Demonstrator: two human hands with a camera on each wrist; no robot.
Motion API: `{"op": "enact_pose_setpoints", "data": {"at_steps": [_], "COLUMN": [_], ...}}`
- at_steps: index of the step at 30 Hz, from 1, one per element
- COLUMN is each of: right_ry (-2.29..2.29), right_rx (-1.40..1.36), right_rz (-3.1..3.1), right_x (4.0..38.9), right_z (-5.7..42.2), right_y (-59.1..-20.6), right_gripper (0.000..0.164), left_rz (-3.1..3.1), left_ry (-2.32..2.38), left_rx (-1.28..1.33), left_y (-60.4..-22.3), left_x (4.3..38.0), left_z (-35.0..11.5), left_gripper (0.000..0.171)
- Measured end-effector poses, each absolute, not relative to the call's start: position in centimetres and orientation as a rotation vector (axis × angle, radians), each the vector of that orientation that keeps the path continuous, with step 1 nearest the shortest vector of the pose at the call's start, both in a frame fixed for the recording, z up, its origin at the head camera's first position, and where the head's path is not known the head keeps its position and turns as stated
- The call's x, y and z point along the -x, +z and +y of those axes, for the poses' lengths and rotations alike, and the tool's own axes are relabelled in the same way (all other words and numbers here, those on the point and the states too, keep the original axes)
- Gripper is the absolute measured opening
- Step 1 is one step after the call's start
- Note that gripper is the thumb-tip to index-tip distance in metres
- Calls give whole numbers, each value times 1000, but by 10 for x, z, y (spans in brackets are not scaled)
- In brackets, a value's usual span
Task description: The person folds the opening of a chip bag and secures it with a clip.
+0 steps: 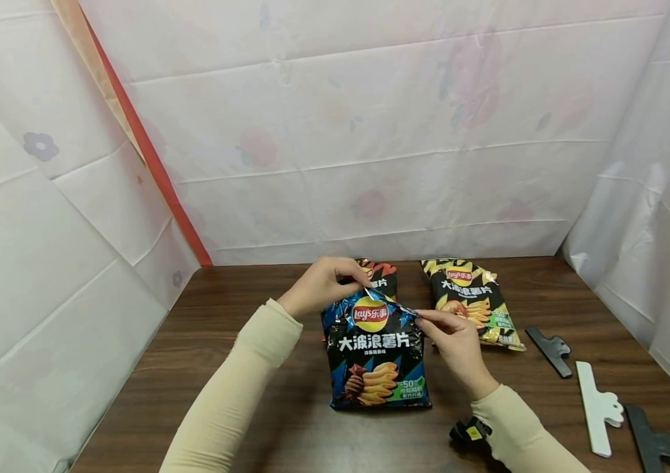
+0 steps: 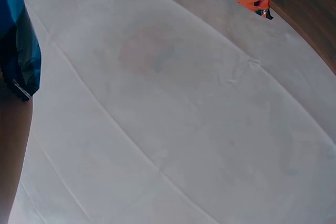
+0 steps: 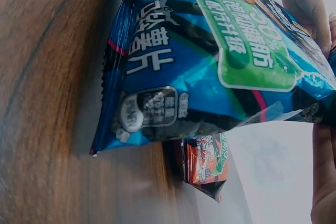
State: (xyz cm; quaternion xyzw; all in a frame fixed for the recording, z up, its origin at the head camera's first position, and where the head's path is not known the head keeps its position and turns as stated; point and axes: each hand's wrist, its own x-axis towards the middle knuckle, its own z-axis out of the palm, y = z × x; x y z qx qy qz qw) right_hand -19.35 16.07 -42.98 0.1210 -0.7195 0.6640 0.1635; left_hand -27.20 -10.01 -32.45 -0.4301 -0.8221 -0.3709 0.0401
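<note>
A black and blue Lay's potato chip bag (image 1: 378, 348) stands upright on the wooden table, its printed front toward the head camera. My left hand (image 1: 330, 284) pinches its top edge near the middle. At the top right corner, my right hand (image 1: 456, 345) pinches the edge between thumb and fingers. The top edge is slanted and creased between the two hands. In the right wrist view the blue chip bag (image 3: 194, 72) looks puffed out, with its bottom seam near the table. Only a blue sliver of the chip bag (image 2: 21, 40) enters the left wrist view.
Behind the blue bag lies a red chip bag (image 1: 386, 274), partly hidden. A yellow chip bag (image 1: 469, 302) lies at the back right. Along the right side are a dark bag clip (image 1: 550, 351), a white clip (image 1: 594, 410) and another dark clip (image 1: 647, 440). A patterned white curtain (image 1: 335, 131) surrounds the table.
</note>
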Motion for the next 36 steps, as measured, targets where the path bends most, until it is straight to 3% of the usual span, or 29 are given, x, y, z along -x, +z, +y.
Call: {"op": "enact_pose_setpoints", "data": {"at_steps": [10, 27, 36], "right_ry": [1908, 1875, 1874], "right_rx": [-427, -421, -406], "right_rz": [-1973, -1954, -1967], "right_x": [193, 194, 194], "right_z": [160, 160, 159], "right_y": [-432, -434, -433], "right_gripper": [18, 16, 16], "left_rz": [-2608, -2862, -2879], "left_ry": [-1171, -1003, -1035], "left_rx": [1299, 974, 1000], "left_y": [-323, -310, -309], "left_x": [272, 265, 264], "left_z": [-101, -81, -82], "left_gripper": [12, 34, 21]}}
